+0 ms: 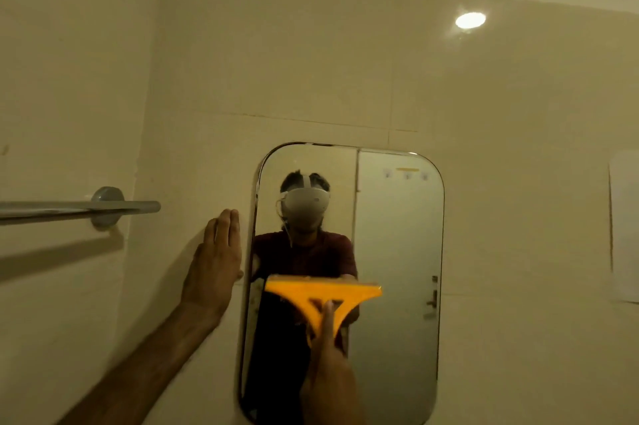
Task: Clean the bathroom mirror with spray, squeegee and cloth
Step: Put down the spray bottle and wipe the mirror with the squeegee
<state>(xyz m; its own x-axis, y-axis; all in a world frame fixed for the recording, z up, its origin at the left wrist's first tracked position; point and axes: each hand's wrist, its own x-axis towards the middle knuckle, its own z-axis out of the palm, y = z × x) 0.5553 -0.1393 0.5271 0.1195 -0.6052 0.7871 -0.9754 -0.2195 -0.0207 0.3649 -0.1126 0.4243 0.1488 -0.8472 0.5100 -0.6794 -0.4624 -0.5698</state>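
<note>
A tall mirror with rounded corners hangs on the beige tiled wall in the lower middle of the head view. My right hand grips the handle of an orange squeegee, whose blade lies level against the glass about halfway down the mirror. My left hand presses flat on the wall just left of the mirror's edge, fingers straight and pointing up. The mirror reflects a person wearing a white headset and a dark red shirt. No spray bottle or cloth is in view.
A grey towel rail sticks out from the wall at the left, level with my left fingertips. A pale sheet hangs on the wall at the far right. A ceiling lamp's glare shows on the upper tiles.
</note>
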